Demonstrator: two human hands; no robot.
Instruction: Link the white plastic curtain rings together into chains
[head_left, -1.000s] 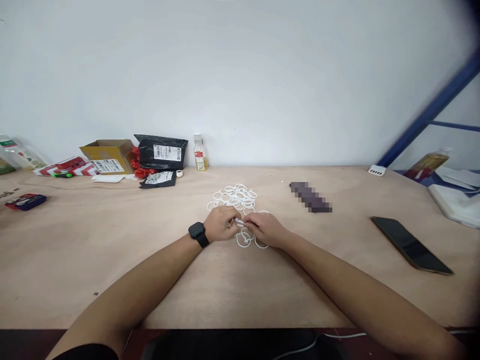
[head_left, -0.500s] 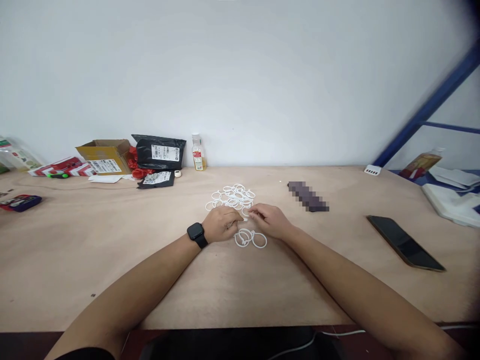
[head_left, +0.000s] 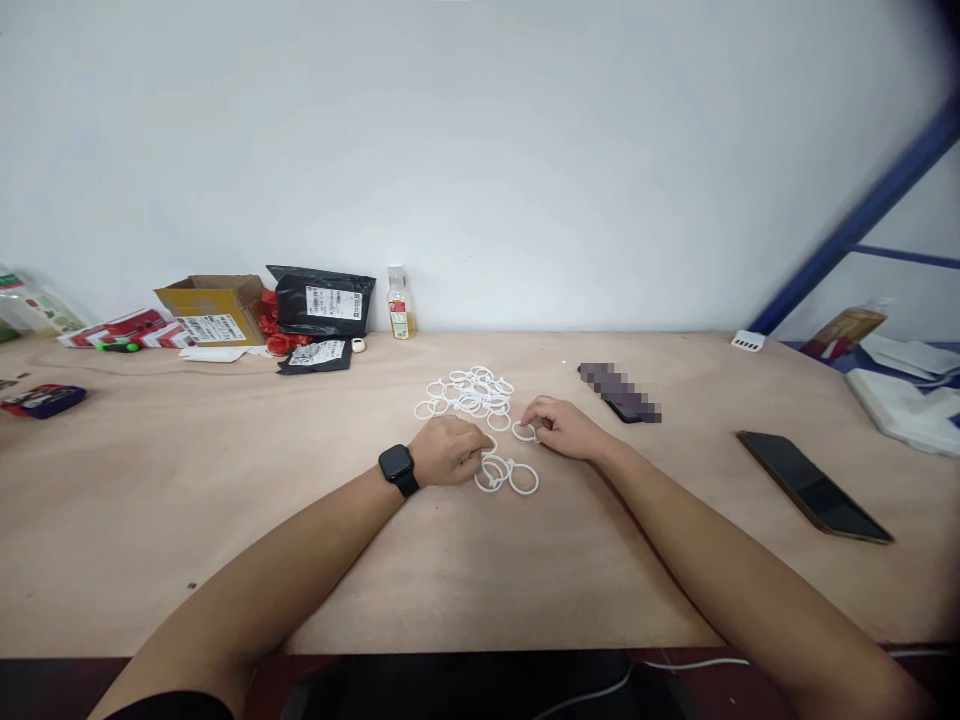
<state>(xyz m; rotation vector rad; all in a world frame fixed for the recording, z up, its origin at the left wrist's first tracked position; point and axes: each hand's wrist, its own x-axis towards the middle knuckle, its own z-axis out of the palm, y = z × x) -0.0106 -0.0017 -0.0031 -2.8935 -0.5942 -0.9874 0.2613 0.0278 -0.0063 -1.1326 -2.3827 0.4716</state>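
My left hand [head_left: 450, 452], with a black watch on its wrist, has its fingers closed on a white plastic ring [head_left: 491, 446], partly hidden by the fingertips. To its right, my right hand [head_left: 566, 428] pinches another white plastic ring [head_left: 517, 433] between thumb and fingers. Beyond both hands lies a loose pile of several white rings [head_left: 472, 398], overlapping one another. Just below the left fingertips a small group of white rings [head_left: 524, 480] rests on the table, apart from the pile.
A pixelated dark object [head_left: 619, 392] and a black phone [head_left: 814, 487] lie on the wooden table [head_left: 375, 590] to the right. Along the wall stand a bottle [head_left: 400, 305], a black parcel [head_left: 322, 302] and an open cardboard box [head_left: 217, 310]. A white power strip [head_left: 747, 341] sits far right.
My right hand has moved right, away from the left hand, with a ring in its fingers. The left hand has stayed nearly in place, and a ring now shows at its fingertips.
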